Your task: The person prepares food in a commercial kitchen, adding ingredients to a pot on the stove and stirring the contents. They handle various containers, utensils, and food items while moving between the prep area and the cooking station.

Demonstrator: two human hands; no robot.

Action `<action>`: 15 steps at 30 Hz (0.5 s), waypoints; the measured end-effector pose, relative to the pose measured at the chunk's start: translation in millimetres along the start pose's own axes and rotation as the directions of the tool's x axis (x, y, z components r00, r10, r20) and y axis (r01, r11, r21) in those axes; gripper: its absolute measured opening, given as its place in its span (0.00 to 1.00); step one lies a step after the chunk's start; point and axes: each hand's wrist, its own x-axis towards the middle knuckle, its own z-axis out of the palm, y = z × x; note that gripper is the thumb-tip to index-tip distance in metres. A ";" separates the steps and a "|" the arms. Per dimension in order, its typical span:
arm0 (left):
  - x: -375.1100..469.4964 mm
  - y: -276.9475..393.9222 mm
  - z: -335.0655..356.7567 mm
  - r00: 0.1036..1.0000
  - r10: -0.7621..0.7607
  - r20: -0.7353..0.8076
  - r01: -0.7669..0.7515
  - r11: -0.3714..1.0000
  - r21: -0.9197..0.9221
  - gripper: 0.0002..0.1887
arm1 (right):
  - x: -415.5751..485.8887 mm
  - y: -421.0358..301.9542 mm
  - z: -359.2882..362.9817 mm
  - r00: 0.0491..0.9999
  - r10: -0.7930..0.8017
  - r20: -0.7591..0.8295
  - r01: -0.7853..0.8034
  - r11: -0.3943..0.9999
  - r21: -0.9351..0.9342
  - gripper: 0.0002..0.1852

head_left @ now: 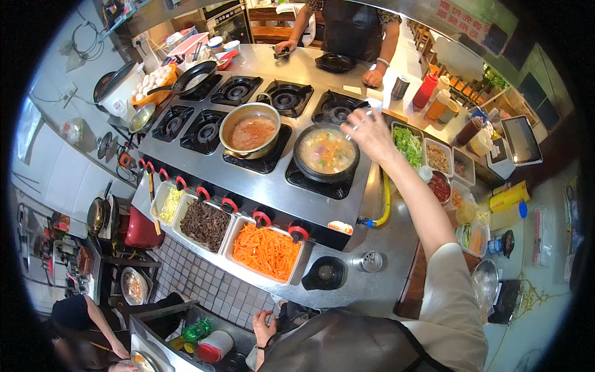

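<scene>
My right hand (367, 132) reaches over the right edge of a black stew pot (302, 165). Small bright glints show at its fingers; whether it holds something is unclear. Bubbling broth (325, 149) with orange and pale pieces fills the pot, which sits on a front burner. To its left stands a two-handled brass-coloured pot (274, 109) with reddish powder on the liquid. My left hand (264, 329) hangs low by my apron (334, 344), fingers loosely curled and apparently holding nothing.
Shredded carrot (266, 249), dark shreds (204, 225) and pale yellow strips (172, 204) fill tubs along the stove front. A black bowl (325, 273) and metal shaker (371, 262) stand nearby. A yellow gas hose (386, 200) bends at right. One person (353, 28) stands opposite; another (88, 316) works lower left.
</scene>
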 end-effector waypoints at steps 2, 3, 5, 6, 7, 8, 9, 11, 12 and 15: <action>2.1 2.6 -0.9 1.000 0.003 0.028 -0.003 1.000 0.015 0.12 | -3.6 -0.1 2.5 0.995 0.049 -0.085 -0.040 0.993 0.107 0.19; 4.2 4.3 -1.2 0.999 0.013 0.034 -0.014 1.000 0.020 0.12 | -4.3 0.6 3.5 0.982 0.096 -0.160 -0.075 0.989 0.130 0.19; 6.5 8.4 0.3 0.999 0.023 0.029 -0.024 1.000 0.014 0.12 | -5.6 2.1 5.0 0.982 0.139 -0.129 -0.122 0.984 0.131 0.19; 7.9 10.6 0.5 0.999 0.030 0.024 -0.030 0.999 0.011 0.12 | -6.2 3.0 5.6 0.978 0.187 -0.096 -0.173 0.976 0.135 0.20; 10.1 12.6 0.7 0.999 0.047 0.004 -0.047 0.999 0.012 0.12 | -7.0 3.8 6.0 0.978 0.168 -0.126 -0.155 0.982 0.105 0.20; 10.1 14.6 1.6 0.998 0.057 -0.009 -0.057 0.998 0.034 0.12 | -8.2 4.6 6.4 0.977 0.170 -0.129 -0.162 0.984 0.070 0.21; 10.8 16.1 3.6 0.998 0.067 0.005 -0.067 0.997 0.022 0.12 | -9.6 4.5 7.0 0.975 0.149 -0.167 -0.145 0.989 0.035 0.22; 9.0 17.5 4.6 0.997 0.071 0.026 -0.072 0.997 0.017 0.12 | -13.4 4.3 7.7 0.969 0.212 -0.125 -0.196 0.972 0.134 0.21; 6.8 18.2 5.9 0.999 0.038 0.037 -0.037 0.999 -0.008 0.12 | -14.7 4.3 7.7 0.964 0.234 -0.129 -0.210 0.961 0.178 0.21; 2.9 15.3 8.0 0.997 0.066 0.050 -0.067 0.997 0.035 0.12 | -17.4 2.4 5.6 0.941 0.329 -0.074 -0.287 0.896 0.338 0.23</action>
